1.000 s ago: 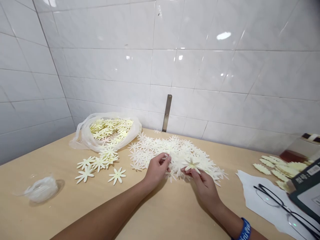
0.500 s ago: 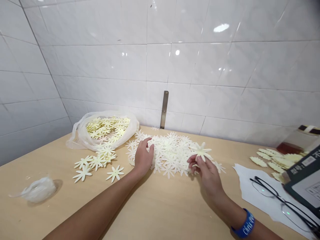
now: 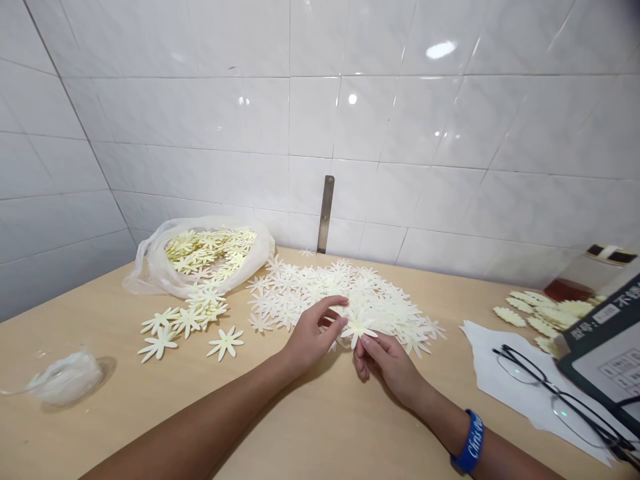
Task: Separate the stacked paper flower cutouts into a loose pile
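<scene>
My right hand [image 3: 387, 361] pinches a cream paper flower cut-out [image 3: 358, 325] just above the front edge of a wide pile of white flower cut-outs [image 3: 345, 297] on the wooden table [image 3: 310, 420]. My left hand [image 3: 314, 331] is beside it, thumb and forefinger curved and reaching to the same flower's petals. Whether the left fingers grip the flower is unclear. A blue wristband [image 3: 470, 443] is on my right wrist.
A plastic bag of yellowish flowers [image 3: 200, 257] lies at the back left, with loose flowers [image 3: 187, 323] spilled in front. A crumpled clear wrap [image 3: 63, 380] sits far left. Glasses [image 3: 550, 393] on white paper, leaf cut-outs [image 3: 545, 317], a dark box [image 3: 605, 350] and a jar [image 3: 583, 280] are at the right.
My right hand brought its flower back from the right toward the middle. My left hand left the pile's left part and came in to meet the flower.
</scene>
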`<state>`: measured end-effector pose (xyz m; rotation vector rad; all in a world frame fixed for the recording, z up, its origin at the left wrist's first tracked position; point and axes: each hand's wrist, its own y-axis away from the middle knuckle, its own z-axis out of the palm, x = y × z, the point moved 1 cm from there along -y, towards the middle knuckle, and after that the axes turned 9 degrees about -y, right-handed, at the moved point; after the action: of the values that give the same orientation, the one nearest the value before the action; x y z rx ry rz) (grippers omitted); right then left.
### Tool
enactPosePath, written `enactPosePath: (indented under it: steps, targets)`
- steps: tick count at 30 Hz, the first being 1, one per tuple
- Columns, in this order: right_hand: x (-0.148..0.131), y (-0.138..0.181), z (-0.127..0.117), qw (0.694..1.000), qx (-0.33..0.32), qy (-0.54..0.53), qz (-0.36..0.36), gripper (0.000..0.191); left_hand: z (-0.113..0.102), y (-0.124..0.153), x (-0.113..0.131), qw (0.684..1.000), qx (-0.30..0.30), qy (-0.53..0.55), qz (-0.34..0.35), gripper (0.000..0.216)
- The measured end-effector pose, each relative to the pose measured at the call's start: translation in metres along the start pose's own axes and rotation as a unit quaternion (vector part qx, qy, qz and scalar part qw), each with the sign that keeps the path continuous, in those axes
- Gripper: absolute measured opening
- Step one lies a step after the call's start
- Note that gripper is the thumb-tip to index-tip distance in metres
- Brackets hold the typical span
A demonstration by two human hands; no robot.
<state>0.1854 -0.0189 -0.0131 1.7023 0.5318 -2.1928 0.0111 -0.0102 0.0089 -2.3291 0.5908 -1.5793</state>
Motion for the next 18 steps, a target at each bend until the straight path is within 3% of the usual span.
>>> enactPosePath:
  steps: [6,9,11,14,15,16,18]
  targets:
    - [0.002,-0.001,-0.002,1.0,0.019,0.024,0.006,0.04,0.005,0.006,0.004,0.999,-0.013,-0.038,0.022,0.02]
    - [0.002,0.002,0.003,0.998,0.032,0.058,-0.002,0.039,0.005,0.008,0.011,0.997,0.03,-0.061,0.04,0.021]
    - [0.002,0.004,0.008,0.994,0.044,0.096,-0.012,0.04,-0.002,-0.004,0.008,0.991,0.086,-0.099,0.018,0.024]
    - [0.002,0.007,0.013,0.986,0.021,0.166,-0.013,0.043,-0.026,-0.053,-0.011,0.969,0.13,-0.205,-0.049,0.029]
    - [0.002,0.007,0.014,0.98,0.009,0.196,-0.02,0.043,-0.036,-0.075,-0.022,0.962,0.116,-0.236,-0.072,0.029]
    - [0.003,0.007,0.014,0.975,0.001,0.221,-0.027,0.043,-0.046,-0.1,-0.035,0.937,0.053,-0.319,-0.131,0.031]
    - [0.006,0.006,0.012,0.966,-0.002,0.256,-0.037,0.043,-0.065,-0.147,-0.062,0.914,0.018,-0.365,-0.175,0.026]
